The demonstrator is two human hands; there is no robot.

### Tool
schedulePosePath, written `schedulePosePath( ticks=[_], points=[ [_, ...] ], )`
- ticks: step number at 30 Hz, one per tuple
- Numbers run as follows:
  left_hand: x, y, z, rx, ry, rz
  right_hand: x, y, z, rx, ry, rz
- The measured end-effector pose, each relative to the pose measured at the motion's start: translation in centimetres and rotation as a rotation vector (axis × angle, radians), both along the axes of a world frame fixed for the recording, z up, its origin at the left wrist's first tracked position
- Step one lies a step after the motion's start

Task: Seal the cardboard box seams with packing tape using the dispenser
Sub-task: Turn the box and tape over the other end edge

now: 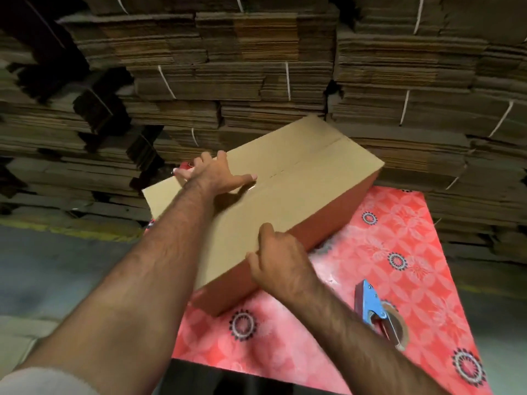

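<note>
Wall to wall across the back, stacks of flattened cardboard (256, 67) tower up, bundled with white strapping, dark gaps on the left side. Below them on the left, a grey concrete floor (57, 266) with a worn yellow line running along the foot of the stacks. In the middle stands the table, draped in a red-pink patterned cloth (399, 238) with dark ringed flower medallions. On that cloth, set at an angle, lies the cardboard box (299, 178), flaps closed, its centre seam running away along the top, the far left corner hanging past the table edge. The left hand (216, 175) reaches over the top face, fingers spread and curling over the far long edge, thumb laid flat on the lid near the seam; something red shows just beyond those fingers, too blurred to tell. The right hand (276, 258) is at the near long edge, fingers curled over the box's side, thumb up on the top. And there, near the right forearm on the cloth, well apart from the box, the blue tape dispenser (376, 312) lies with its roll of tape, untouched.
</note>
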State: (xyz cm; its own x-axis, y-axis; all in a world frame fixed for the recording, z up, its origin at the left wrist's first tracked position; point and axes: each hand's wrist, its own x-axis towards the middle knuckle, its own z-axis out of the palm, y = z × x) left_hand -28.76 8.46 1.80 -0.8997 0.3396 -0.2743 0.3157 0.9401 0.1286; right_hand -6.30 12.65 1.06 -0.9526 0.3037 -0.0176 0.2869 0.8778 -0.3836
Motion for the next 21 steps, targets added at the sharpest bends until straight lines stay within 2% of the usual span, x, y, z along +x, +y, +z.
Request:
schedulePosePath(
  ticks=[4, 6, 8, 10, 11, 12, 15, 16, 19, 21],
  points=[
    [-0.9, -0.4, -0.4, 0.002, -0.003, -0.083, -0.8, -2.4, 0.1, -0.044, -0.003, 0.090],
    [-1.0, -1.2, -0.3, 0.048, 0.010, -0.101, -1.6, -1.5, 0.6, -0.048, -0.048, 0.069],
    [0.4, -2.4, 0.3, 0.174, 0.133, -0.090, -3.2, 1.0, 1.7, -0.007, -0.040, -0.018],
    [3.9, -3.9, 0.9, 0.396, 0.309, 0.002, -6.1, 4.7, 2.7, 0.068, 0.067, -0.120],
    [6.5, -4.6, 1.3, 0.505, 0.326, 0.051, -8.0, 6.6, 3.1, 0.102, 0.117, -0.149],
    [9.4, -5.2, 1.6, 0.601, 0.245, 0.085, -10.1, 8.4, 3.3, 0.137, 0.135, -0.145],
    [17.6, -5.0, 1.4, 0.748, -0.320, 0.149, -15.9, 11.9, 3.2, 0.218, -0.013, -0.025],
    [19.2, -4.7, 0.8, 0.704, -0.401, 0.127, -17.3, 12.4, 3.0, 0.231, -0.083, 0.021],
    [20.7, -4.0, -1.0, 0.588, -0.454, 0.072, -19.9, 12.9, 2.0, 0.219, -0.255, 0.113],
    [20.5, -3.6, -1.3, 0.720, -0.662, 0.192, -20.7, 13.0, 1.4, 0.203, -0.274, 0.117]
  ],
)
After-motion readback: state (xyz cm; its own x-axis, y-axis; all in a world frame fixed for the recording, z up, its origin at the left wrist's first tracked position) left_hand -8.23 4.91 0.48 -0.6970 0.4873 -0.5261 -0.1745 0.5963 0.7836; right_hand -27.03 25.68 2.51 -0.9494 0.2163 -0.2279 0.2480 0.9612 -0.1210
